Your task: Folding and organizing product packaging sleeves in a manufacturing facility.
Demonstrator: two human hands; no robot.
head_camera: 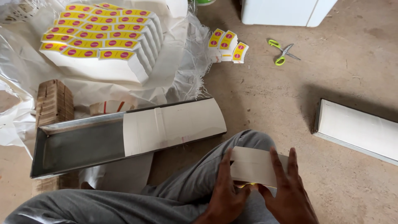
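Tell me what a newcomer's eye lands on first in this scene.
First, the big fan of yellow-and-red printed cards stacked on white sheeting at upper left. Next, the left hand and right hand pressing a folded white card on the person's knee at bottom centre. Between them lies a long metal tray, half filled with white cards.

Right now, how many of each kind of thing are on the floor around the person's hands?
Metal trays: 2, one long grey and one at the right edge
Scissors: 1
Small leaning bundles of yellow-labelled cards: 3
Big heaps of the same cards: 1
Brown cardboard stacks: 1
Total: 8
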